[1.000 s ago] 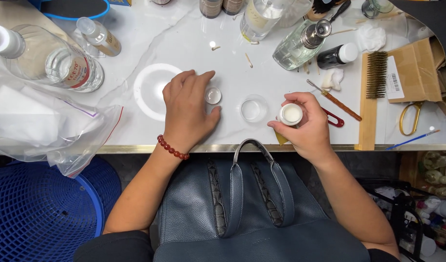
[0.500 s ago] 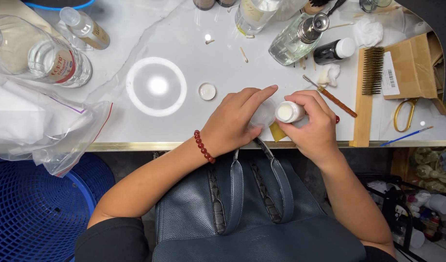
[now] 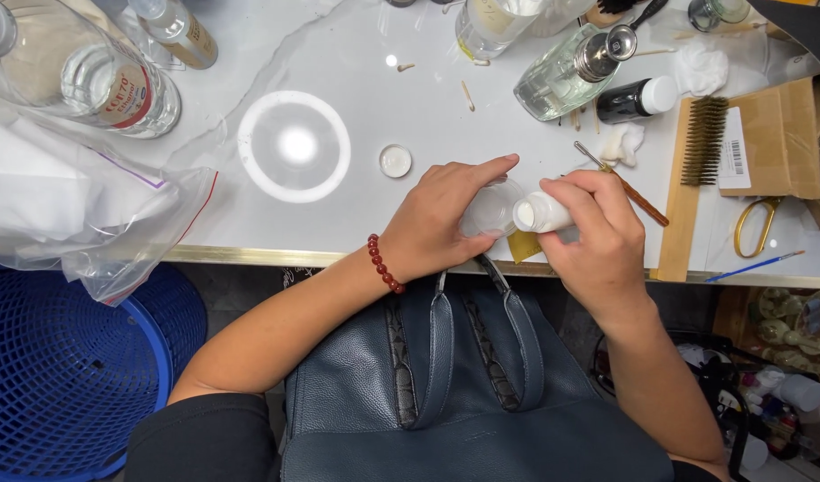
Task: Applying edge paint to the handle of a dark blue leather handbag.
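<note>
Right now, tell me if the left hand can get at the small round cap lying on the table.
Probably yes. The cap lies in the open just beside the left hand, nothing between them, but that hand is holding a small clear cup and would need to let go.

The right hand [image 3: 597,241] grips a small white bottle [image 3: 539,214], tilted with its open mouth toward a clear shallow dish [image 3: 488,210] steadied by the left hand [image 3: 441,219] on the white tabletop [image 3: 339,223]. A small round cap [image 3: 395,161] lies nearby.
</note>
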